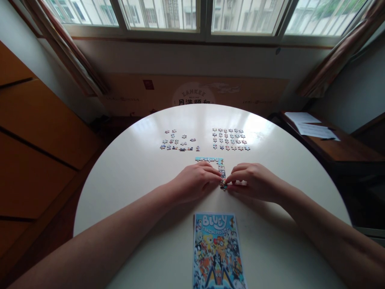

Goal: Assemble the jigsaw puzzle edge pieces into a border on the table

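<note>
Left hand (197,178), right hand (255,180) at puzzle strip (221,171), fingers partly hidden, grip unclear

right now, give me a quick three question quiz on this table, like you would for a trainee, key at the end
1. Multiple choice: what runs between the bare left hand and the bare right hand?
a) a folded cloth
b) a narrow, multicoloured strip of joined puzzle pieces
c) a metal ruler
2. True or false: the small loose puzzle pieces in neat rows lie to the left of the loosely scattered ones.
3. Fill in the missing word: the big white title on the colourful rectangular cartoon print on the round white table reads "____".

Key: 1 b; 2 false; 3 Bluey
</note>
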`<state>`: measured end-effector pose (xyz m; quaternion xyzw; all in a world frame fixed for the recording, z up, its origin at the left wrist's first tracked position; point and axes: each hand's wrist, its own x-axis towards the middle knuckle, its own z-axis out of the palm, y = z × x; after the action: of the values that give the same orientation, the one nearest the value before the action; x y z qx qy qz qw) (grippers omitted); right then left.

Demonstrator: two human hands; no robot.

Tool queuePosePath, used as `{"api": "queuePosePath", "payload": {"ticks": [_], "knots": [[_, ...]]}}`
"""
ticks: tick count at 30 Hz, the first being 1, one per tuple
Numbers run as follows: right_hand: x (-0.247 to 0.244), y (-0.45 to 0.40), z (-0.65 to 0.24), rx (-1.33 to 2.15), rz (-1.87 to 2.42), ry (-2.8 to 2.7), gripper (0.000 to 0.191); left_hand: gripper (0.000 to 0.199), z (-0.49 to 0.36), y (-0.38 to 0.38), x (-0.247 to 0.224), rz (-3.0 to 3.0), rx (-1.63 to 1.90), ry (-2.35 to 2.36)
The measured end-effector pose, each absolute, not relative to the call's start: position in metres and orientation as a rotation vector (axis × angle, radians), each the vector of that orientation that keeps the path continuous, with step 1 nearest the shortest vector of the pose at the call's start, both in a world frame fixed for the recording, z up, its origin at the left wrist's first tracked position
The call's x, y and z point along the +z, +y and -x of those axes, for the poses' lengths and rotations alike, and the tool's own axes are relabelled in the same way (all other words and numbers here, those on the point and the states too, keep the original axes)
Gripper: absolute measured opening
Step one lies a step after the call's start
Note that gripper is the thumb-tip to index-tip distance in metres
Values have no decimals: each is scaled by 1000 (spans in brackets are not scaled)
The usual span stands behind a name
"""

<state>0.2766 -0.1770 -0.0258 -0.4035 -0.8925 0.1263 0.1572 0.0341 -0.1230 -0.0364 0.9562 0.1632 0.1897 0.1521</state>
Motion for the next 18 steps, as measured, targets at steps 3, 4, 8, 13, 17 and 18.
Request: {"api": "queuePosePath", "payload": {"ticks": [3,4,8,13,17,18], "knots": [[-26,-177,-276,347,1151,-2559,15,30,-34,-123,-36,-2744,532,468],[-27,-177,-277,344,1147,-2558,15,30,-34,-124,-36,-2743,531,468],[-29,-177,-279,363,1107,-2547,17,32,-34,-124,-36,-2731,545,469],[-30,-176,-280,435,1069,-2507,15,34,-34,-124,-38,-2725,533,490],[-30,-174,-282,569,1060,-2437,14,38,-34,-124,-38,-2719,521,511],[-30,-173,-283,599,1052,-2415,14,39,-34,-124,-38,-2717,520,516]]}}
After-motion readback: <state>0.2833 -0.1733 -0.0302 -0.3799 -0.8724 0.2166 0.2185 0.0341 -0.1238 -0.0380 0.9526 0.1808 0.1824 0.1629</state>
